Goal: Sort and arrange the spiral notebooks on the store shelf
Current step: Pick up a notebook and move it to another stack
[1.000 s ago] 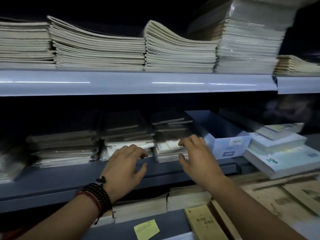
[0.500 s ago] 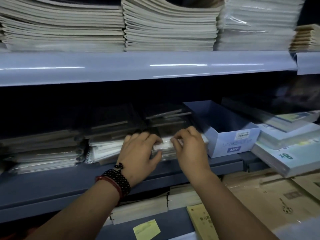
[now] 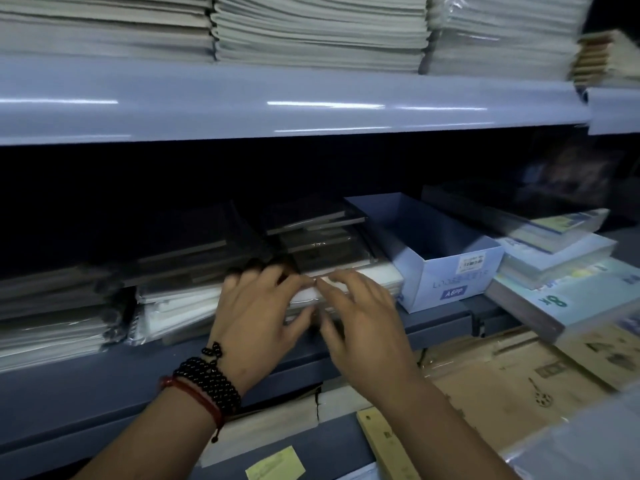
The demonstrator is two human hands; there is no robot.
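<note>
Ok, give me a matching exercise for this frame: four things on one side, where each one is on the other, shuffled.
Things: A wrapped notebook pack; B blue box; C yellow sticky note; D bead bracelet.
Places: 1 left wrist; 2 lowest shelf in view; 3 gripped by left hand and right hand; 4 middle shelf, right of the pack.
Pairs: A-3, B-4, C-2, D-1.
</note>
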